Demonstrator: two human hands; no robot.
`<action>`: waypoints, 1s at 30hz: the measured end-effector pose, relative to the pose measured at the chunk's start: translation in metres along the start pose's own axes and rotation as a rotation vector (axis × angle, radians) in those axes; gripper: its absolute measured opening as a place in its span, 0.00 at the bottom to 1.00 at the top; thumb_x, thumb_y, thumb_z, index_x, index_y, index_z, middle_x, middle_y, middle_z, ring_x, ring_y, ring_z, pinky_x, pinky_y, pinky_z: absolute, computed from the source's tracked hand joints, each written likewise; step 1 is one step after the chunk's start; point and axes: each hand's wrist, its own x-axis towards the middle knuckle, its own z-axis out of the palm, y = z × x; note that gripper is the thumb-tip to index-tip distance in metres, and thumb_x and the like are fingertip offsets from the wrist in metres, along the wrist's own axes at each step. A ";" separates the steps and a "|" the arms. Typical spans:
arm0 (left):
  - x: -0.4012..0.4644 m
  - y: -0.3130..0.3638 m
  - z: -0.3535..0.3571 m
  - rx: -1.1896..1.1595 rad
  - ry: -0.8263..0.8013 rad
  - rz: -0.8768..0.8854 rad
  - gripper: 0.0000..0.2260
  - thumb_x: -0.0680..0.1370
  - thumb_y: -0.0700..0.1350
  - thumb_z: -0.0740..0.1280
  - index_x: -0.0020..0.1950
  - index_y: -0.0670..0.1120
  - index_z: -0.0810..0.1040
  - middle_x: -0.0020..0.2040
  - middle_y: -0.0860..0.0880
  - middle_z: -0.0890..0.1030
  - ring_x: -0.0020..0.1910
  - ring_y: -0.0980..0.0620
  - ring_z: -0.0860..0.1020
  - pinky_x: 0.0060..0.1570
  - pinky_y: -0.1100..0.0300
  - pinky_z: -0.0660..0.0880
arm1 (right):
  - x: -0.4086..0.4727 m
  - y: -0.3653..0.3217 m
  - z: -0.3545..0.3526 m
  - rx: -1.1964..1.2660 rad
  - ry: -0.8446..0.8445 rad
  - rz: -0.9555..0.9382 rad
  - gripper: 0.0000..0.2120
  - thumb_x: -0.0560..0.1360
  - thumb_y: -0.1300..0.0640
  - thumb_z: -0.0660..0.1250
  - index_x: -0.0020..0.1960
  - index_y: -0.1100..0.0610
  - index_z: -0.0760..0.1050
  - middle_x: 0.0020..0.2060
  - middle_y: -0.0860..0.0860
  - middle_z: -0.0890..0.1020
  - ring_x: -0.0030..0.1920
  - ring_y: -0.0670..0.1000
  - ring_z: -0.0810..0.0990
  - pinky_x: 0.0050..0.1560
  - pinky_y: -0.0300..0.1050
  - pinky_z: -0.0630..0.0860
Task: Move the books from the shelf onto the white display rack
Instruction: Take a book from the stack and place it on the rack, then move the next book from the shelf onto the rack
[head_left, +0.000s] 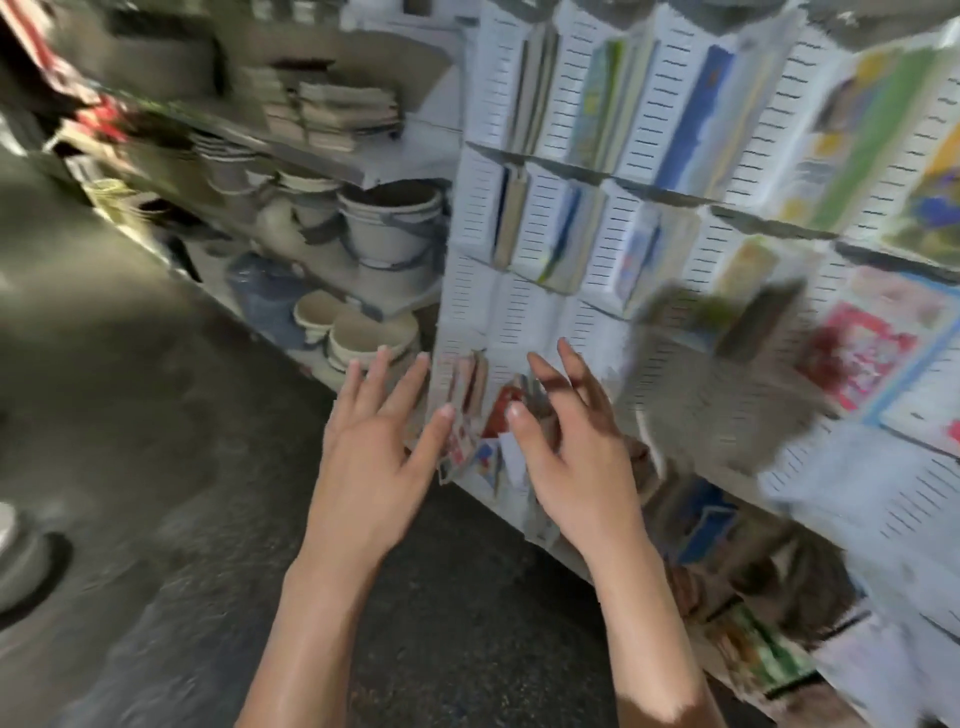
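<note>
The white display rack (675, 171) stands ahead of both hands, with books (696, 119) in its slots; the shelf (332, 166) is left of them. Left hand (374, 457) and right hand (576, 447) each have a wide, empty grip

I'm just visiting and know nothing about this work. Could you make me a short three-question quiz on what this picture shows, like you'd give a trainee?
1. True or false: the left hand is carrying a book.
2. What stands on the grey shelves left of the white display rack? A) shoes B) buckets and bowls C) bottles
3. Fill in: both hands reach toward the rack's ____ pockets, where a few small books sit.

Key
1. False: its fingers are spread and hold nothing; the right hand is empty too.
2. B: white buckets and bowls.
3. Lower.
</note>
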 end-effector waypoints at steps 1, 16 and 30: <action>0.006 -0.013 -0.010 -0.002 0.007 -0.020 0.34 0.76 0.71 0.48 0.79 0.58 0.61 0.81 0.50 0.54 0.81 0.53 0.44 0.79 0.49 0.49 | 0.008 -0.010 0.015 0.007 -0.009 -0.012 0.33 0.76 0.31 0.50 0.75 0.45 0.65 0.79 0.43 0.57 0.78 0.46 0.57 0.72 0.60 0.65; 0.140 -0.174 -0.067 0.031 0.109 -0.183 0.34 0.76 0.71 0.47 0.79 0.59 0.61 0.81 0.52 0.53 0.80 0.54 0.44 0.78 0.50 0.49 | 0.172 -0.072 0.200 0.067 -0.166 -0.116 0.31 0.77 0.33 0.51 0.75 0.46 0.65 0.78 0.45 0.59 0.77 0.48 0.57 0.74 0.64 0.59; 0.379 -0.302 -0.100 0.133 0.199 -0.234 0.32 0.77 0.70 0.46 0.79 0.62 0.57 0.82 0.54 0.52 0.80 0.55 0.43 0.77 0.49 0.48 | 0.421 -0.110 0.356 0.214 -0.247 -0.184 0.27 0.80 0.40 0.59 0.77 0.46 0.63 0.79 0.46 0.57 0.78 0.48 0.56 0.74 0.46 0.58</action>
